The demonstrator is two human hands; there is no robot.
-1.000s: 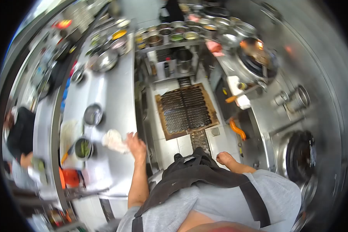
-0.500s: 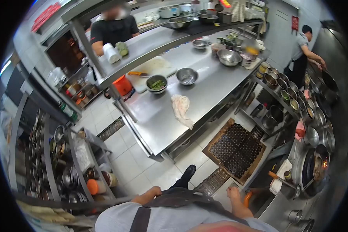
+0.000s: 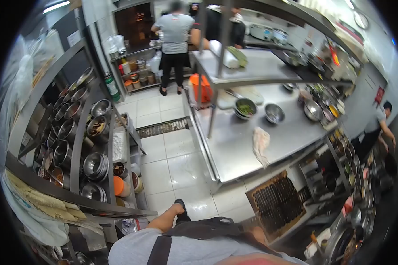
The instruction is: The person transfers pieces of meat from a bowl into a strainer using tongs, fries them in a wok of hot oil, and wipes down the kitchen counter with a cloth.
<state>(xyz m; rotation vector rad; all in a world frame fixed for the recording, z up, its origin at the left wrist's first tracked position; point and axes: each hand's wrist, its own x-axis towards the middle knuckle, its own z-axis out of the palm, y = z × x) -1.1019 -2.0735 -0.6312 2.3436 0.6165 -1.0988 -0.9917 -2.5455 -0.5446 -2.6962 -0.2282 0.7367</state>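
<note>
My left hand (image 3: 176,209) hangs low in front of my apron (image 3: 212,227), beside my dark shoe (image 3: 179,202); how its fingers lie does not show. Near the floor mat, my right hand (image 3: 257,234) is smeared and partly behind the apron, so its fingers are unclear. Neither hand visibly touches anything. On the steel table (image 3: 230,159) lies a pale, limp cloth-like piece (image 3: 261,145). Behind it stand a metal bowl with green pieces (image 3: 245,107) and another metal bowl (image 3: 274,113).
A rack of metal bowls (image 3: 96,165) stands on the left. A tiled aisle (image 3: 163,152) runs past the table, crossed by a drain grate (image 3: 163,128). One person (image 3: 176,35) stands at the back; another (image 3: 376,128) works at the right. A floor mat (image 3: 276,198) lies front right.
My view has swung left, so the table sits further right and the rack and back aisle show more. A person in grey has come into view. My right hand has dropped back towards my body.
</note>
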